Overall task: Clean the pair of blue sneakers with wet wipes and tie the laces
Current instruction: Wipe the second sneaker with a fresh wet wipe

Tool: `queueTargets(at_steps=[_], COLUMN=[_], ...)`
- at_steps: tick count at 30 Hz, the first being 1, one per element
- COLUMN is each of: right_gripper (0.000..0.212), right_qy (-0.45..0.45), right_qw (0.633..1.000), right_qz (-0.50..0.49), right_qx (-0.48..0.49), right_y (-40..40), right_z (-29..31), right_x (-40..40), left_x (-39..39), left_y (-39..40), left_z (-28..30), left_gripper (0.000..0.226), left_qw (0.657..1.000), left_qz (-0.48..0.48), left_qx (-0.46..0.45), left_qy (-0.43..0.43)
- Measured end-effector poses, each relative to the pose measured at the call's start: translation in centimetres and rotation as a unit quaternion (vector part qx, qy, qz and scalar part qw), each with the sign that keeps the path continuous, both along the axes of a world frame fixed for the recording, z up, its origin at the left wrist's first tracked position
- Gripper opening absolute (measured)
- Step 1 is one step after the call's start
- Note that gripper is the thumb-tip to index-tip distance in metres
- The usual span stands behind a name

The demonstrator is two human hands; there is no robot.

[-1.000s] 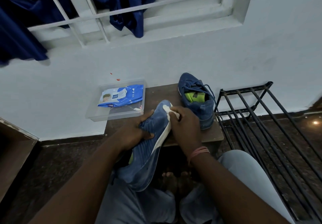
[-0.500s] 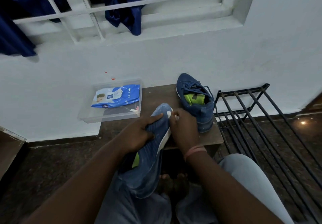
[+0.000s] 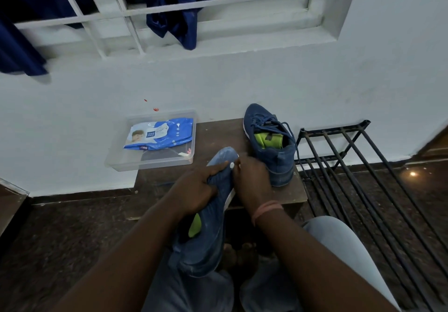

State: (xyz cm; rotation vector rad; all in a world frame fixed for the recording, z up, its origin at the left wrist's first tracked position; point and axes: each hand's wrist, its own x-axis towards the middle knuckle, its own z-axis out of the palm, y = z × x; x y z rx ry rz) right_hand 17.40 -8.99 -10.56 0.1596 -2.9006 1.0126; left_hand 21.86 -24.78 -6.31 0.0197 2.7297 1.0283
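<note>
My left hand (image 3: 197, 186) grips a blue sneaker (image 3: 211, 214) across its upper, toe pointing away, heel over my lap. My right hand (image 3: 252, 180) is curled against the sneaker's right side near the toe, pressing a white wet wipe (image 3: 232, 165) of which only a small bit shows. The second blue sneaker (image 3: 269, 141) with a green insole stands upright on the small wooden table (image 3: 218, 134), its laces loose. A blue pack of wet wipes (image 3: 160, 133) lies in a clear plastic box (image 3: 150, 163) on the table's left end.
A black metal shoe rack (image 3: 363, 173) stands to the right of the table. The white wall and a barred window with blue cloth (image 3: 169, 8) are behind. A wooden edge (image 3: 12, 205) sits at far left. Dark floor surrounds my knees.
The right hand has slid along the sneaker's side near the toe, and less of the white wipe shows now. The left hand keeps its grip. The camera has shifted slightly.
</note>
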Motion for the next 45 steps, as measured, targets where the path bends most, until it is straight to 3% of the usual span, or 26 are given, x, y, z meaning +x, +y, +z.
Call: queueTargets(at_steps=[3, 6, 10, 13, 15, 16, 18, 20, 26, 29, 33, 36, 39, 42, 45], right_gripper=[0.034, 0.032, 0.024, 0.011, 0.024, 0.027, 0.027, 0.031, 0.022, 0.017, 0.014, 0.015, 0.011, 0.006, 0.013], right_qy=[-0.038, -0.035, -0.054, -0.094, -0.065, -0.044, -0.013, 0.0, -0.003, 0.046, 0.044, 0.058, 0.068, 0.079, 0.081], right_qw=[0.998, 0.995, 0.973, 0.941, 0.947, 0.952, 0.96, 0.969, 0.974, 0.977, 0.998, 0.996, 0.994, 0.996, 0.996], right_qz=[0.034, 0.049, -0.002, -0.043, -0.039, -0.027, 0.011, 0.052, 0.0, -0.034, 0.033, 0.06, 0.069, 0.008, -0.014], right_qx=[-0.029, -0.075, -0.224, -0.322, -0.311, -0.301, -0.28, -0.242, -0.228, -0.207, -0.028, 0.038, 0.059, 0.04, 0.014], right_y=[0.7, 1.5, 2.7, 3.3, 3.3, 3.4, 3.5, 3.5, 4.1, 3.7, 1.8, 0.8, 0.1, -0.2, -0.7], right_z=[-0.9, -1.6, -2.2, -3.3, -3.6, -3.3, -2.9, -2.9, -2.6, -1.8, -2.2, -1.9, -1.6, -1.7, -1.9], right_x=[3.5, 5.0, 5.3, 6.2, 6.0, 5.7, 5.4, 5.4, 4.8, 4.0, 2.0, 1.2, 0.9, 0.6, 0.7], left_x=[0.4, 0.8, 1.0, 0.5, -0.1, -0.5, -1.4, -2.0, -3.2, -3.3, -3.2, -3.4, -3.4, -3.5, -3.7], left_y=[0.6, 1.1, 1.1, 1.7, 2.6, 3.1, 3.6, 3.6, 1.8, 1.2, 0.8, 0.7, 0.7, 0.5, 0.5], left_z=[-0.2, -0.3, 0.4, 0.5, -0.5, -1.2, -2.1, -2.3, -2.5, -2.5, -3.1, -3.1, -3.2, -3.1, -2.9], left_gripper=[0.07, 0.064, 0.068, 0.057, 0.053, 0.062, 0.088, 0.101, 0.043, 0.041, 0.04, 0.039, 0.04, 0.037, 0.037], left_qw=[0.999, 0.996, 0.988, 0.989, 0.994, 0.994, 0.988, 0.981, 0.977, 0.98, 0.978, 0.979, 0.976, 0.978, 0.978], left_qz=[-0.02, -0.034, -0.082, -0.103, -0.022, 0.037, 0.12, 0.127, 0.074, 0.078, 0.065, 0.053, 0.054, 0.05, 0.037], left_qx=[-0.035, -0.079, -0.131, -0.104, -0.092, -0.093, -0.098, -0.136, -0.2, -0.183, -0.194, -0.194, -0.205, -0.197, -0.203], left_qy=[0.01, 0.033, 0.003, 0.006, 0.051, 0.045, -0.02, -0.061, -0.012, 0.007, 0.039, 0.045, 0.05, 0.035, 0.021])
